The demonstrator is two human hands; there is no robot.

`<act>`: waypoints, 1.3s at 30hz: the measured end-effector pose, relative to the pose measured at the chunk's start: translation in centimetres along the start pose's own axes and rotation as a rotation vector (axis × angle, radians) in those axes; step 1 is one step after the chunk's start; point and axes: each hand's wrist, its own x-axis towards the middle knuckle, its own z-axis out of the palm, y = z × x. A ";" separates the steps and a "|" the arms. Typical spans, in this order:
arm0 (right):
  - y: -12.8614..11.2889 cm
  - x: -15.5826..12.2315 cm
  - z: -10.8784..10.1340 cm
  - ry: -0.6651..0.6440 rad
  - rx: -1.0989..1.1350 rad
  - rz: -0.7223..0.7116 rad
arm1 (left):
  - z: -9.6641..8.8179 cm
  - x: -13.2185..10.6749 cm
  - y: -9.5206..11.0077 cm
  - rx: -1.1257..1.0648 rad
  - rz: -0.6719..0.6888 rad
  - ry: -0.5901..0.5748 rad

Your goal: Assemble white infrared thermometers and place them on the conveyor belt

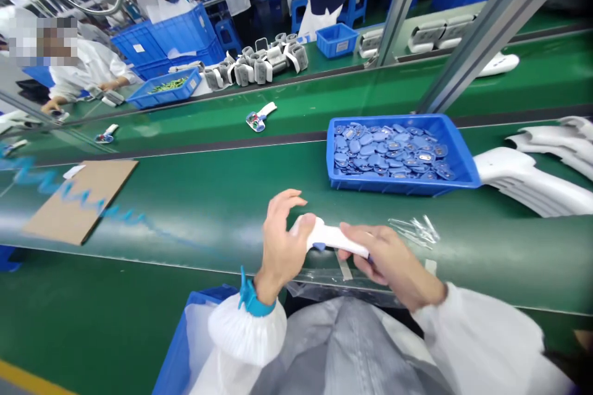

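Note:
Over the near edge of the green bench, a white handheld device housing (332, 236) is between my two hands. It has a wider head at the left, a slim handle at the right and a small blue part (319, 246) on its underside. My left hand (283, 241) holds the head, its thumb pressed on the top and its other fingers raised behind. Around the handle end, my right hand (382, 253) is closed, with thumb above and fingers below. Beyond them stands a blue tray (403, 186) of small blue oval parts (389, 148).
White curved shells (537, 182) lie stacked right of the tray. Thin clear strips (414, 231) rest near my right hand. A cardboard sheet (81, 200) and blue coiled cord (83, 197) are at left. Behind, a green conveyor (306, 108) carries a half-assembled device (260, 117); a co-worker (88, 68) sits across.

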 end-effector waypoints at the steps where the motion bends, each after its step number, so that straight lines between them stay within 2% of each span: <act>1: 0.0 0.3 -0.1 -0.062 0.092 0.104 | 0.1 -0.3 -0.2 -0.078 -0.051 0.101; 3: -0.1 1.0 -0.3 -0.126 0.167 0.180 | 0.9 -0.3 -0.8 -0.225 -0.193 0.307; 5: -0.1 1.5 -0.3 -0.152 0.181 0.184 | 2.2 0.3 -1.7 -0.380 -0.266 0.452; 8: -0.3 1.8 0.0 -0.272 0.257 0.266 | 3.7 1.8 -2.5 -0.614 -0.259 0.514; 10: -0.2 1.8 0.4 -0.317 0.255 0.269 | 4.1 2.7 -2.4 -0.681 -0.304 0.486; 11: -0.1 1.7 0.8 -0.302 0.192 0.207 | 4.2 3.0 -2.2 -0.675 -0.336 0.451; 14: 0.4 1.5 2.3 -0.106 -0.222 -0.177 | 4.7 3.7 -1.6 -0.575 -0.381 0.286; 16: 0.4 1.5 3.0 0.015 -0.509 -0.363 | 5.2 4.1 -1.5 -0.510 -0.365 0.212; 17: 0.3 1.6 3.1 0.038 -0.590 -0.394 | 5.4 4.3 -1.5 -0.491 -0.351 0.199; 19: 0.2 1.7 2.7 -0.006 -0.582 -0.357 | 5.4 4.6 -1.5 -0.496 -0.324 0.159; 21: 0.3 1.6 1.6 -0.135 -0.404 -0.288 | 4.4 4.6 -1.2 -0.571 -0.291 0.010; 24: 1.5 1.2 -0.5 -0.275 -0.168 -0.284 | 1.5 3.6 0.0 -0.620 -0.260 -0.387; 26: 2.4 0.9 -1.7 -0.251 -0.163 -0.360 | -0.4 2.6 1.2 -0.519 -0.257 -0.566; 27: 2.8 0.7 -2.0 -0.226 -0.188 -0.398 | -1.3 2.2 1.9 -0.463 -0.242 -0.608; 31: 3.3 0.4 -2.1 -0.225 -0.258 -0.452 | -3.3 1.5 4.7 -0.405 -0.109 -0.681; 34: 3.2 0.6 -1.7 -0.256 -0.274 -0.429 | -4.1 1.6 5.5 -0.286 -0.040 -0.705; 36: 3.2 0.8 -1.8 -0.192 -0.316 -0.449 | -5.0 2.3 4.8 -0.144 -0.024 -0.641; 37: 3.2 0.8 -2.1 -0.114 -0.345 -0.466 | -5.7 3.1 4.0 -0.087 -0.053 -0.574; 39: 3.5 0.7 -2.8 0.076 -0.385 -0.476 | -7.3 6.0 1.7 -0.020 -0.197 -0.366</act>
